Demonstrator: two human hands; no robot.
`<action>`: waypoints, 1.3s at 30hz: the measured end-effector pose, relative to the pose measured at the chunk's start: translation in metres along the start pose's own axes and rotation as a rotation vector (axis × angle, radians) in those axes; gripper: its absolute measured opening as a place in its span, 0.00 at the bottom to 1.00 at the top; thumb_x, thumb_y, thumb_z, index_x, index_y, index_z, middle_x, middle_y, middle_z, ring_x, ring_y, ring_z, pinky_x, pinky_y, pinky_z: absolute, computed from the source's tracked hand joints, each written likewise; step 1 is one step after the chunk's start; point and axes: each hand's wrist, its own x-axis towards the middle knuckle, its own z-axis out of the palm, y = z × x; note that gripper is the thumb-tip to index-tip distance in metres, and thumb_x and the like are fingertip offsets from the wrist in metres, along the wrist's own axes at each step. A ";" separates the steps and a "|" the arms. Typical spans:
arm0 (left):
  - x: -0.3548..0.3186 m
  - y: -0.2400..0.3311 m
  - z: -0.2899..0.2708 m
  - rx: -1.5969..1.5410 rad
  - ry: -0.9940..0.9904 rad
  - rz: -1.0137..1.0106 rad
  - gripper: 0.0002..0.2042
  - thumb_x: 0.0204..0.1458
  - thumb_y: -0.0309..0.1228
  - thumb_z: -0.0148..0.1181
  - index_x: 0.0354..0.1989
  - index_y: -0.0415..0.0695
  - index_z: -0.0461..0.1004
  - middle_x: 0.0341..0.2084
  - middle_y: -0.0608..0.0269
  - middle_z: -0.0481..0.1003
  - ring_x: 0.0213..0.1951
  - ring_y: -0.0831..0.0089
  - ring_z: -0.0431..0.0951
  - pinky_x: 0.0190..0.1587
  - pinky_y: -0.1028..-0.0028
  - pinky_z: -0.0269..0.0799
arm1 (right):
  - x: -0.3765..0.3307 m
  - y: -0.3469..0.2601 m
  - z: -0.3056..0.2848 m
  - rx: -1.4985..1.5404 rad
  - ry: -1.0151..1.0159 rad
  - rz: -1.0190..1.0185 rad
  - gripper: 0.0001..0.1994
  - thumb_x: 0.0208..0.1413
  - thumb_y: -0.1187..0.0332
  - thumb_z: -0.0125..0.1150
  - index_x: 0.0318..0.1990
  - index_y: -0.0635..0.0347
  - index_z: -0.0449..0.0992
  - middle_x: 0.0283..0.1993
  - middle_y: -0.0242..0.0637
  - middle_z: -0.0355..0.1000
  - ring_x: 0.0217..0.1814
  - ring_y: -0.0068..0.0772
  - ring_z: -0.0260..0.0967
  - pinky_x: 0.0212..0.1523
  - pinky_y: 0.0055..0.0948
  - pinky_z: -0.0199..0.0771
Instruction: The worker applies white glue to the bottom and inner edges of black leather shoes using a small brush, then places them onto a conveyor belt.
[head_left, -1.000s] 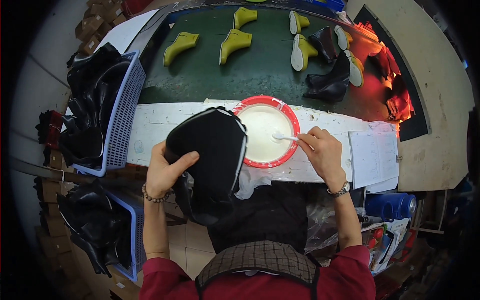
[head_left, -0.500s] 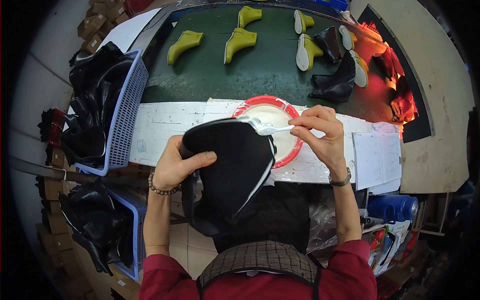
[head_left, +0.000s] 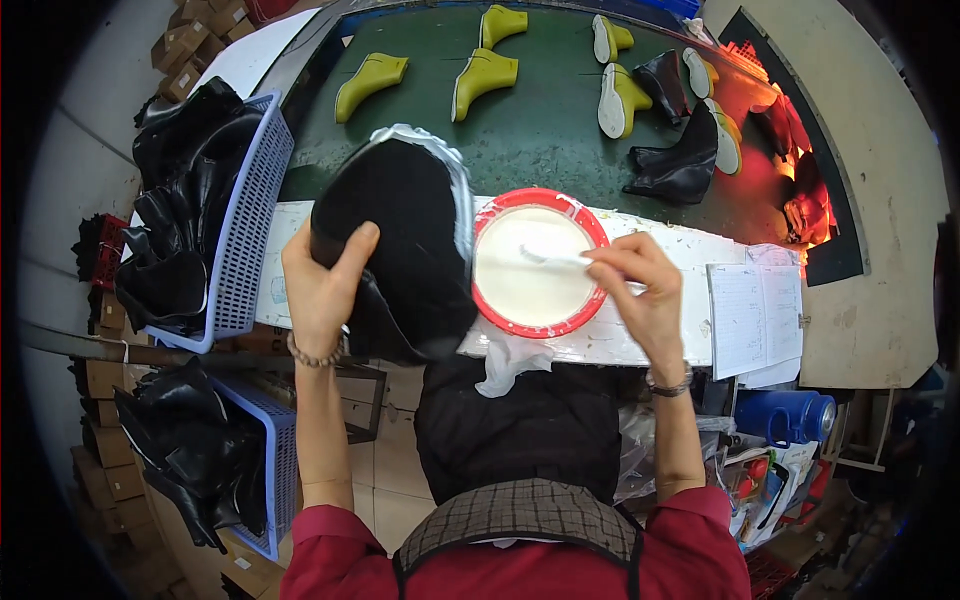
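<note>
My left hand (head_left: 322, 290) grips a black boot upper (head_left: 415, 235), thumb pressed on its dark inner face and fingers hidden behind it. A wet white band runs along the upper's far, curved edge. In my right hand (head_left: 645, 290) a small white-handled brush (head_left: 565, 261) is pinched between thumb and fingers. Its head, blurred, is over or in the creamy white liquid (head_left: 535, 290) that fills a red-rimmed bowl (head_left: 484, 216). The bowl stands on a white board just right of the upper, and the brush is apart from the upper.
Behind the board lies a green belt (head_left: 420, 160) bearing yellow-green lasts (head_left: 484, 82) and black boots (head_left: 678, 160). A heater glows orange (head_left: 812, 205) at right. Blue baskets (head_left: 240, 240) of black uppers stand left. An open notebook (head_left: 752, 315) and a blue flask (head_left: 785, 415) are at right.
The boot upper has moved left and away from me, turning so its white-coated edge faces the belt. The brush has left that edge and is now at the bowl's liquid.
</note>
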 end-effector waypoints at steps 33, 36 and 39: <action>-0.053 -0.035 0.017 0.616 0.014 0.723 0.37 0.46 0.17 0.66 0.69 0.34 0.62 0.64 0.34 0.68 0.62 0.40 0.73 0.64 0.55 0.69 | -0.012 -0.025 0.009 0.026 0.034 0.072 0.06 0.55 0.75 0.72 0.41 0.62 0.85 0.34 0.33 0.77 0.28 0.17 0.69 0.26 0.19 0.64; -0.063 -0.028 0.017 0.495 -0.065 0.752 0.42 0.49 0.20 0.70 0.72 0.31 0.53 0.69 0.37 0.63 0.69 0.47 0.67 0.70 0.58 0.63 | -0.010 -0.021 0.004 0.039 0.034 0.075 0.06 0.56 0.75 0.72 0.41 0.63 0.86 0.34 0.32 0.77 0.27 0.16 0.67 0.25 0.18 0.62; -0.073 -0.038 0.013 0.386 -0.086 0.744 0.46 0.48 0.25 0.75 0.74 0.32 0.51 0.70 0.37 0.61 0.69 0.48 0.67 0.70 0.59 0.63 | -0.003 -0.007 -0.005 0.000 0.079 0.073 0.06 0.56 0.75 0.72 0.40 0.63 0.85 0.34 0.31 0.77 0.27 0.15 0.65 0.25 0.18 0.60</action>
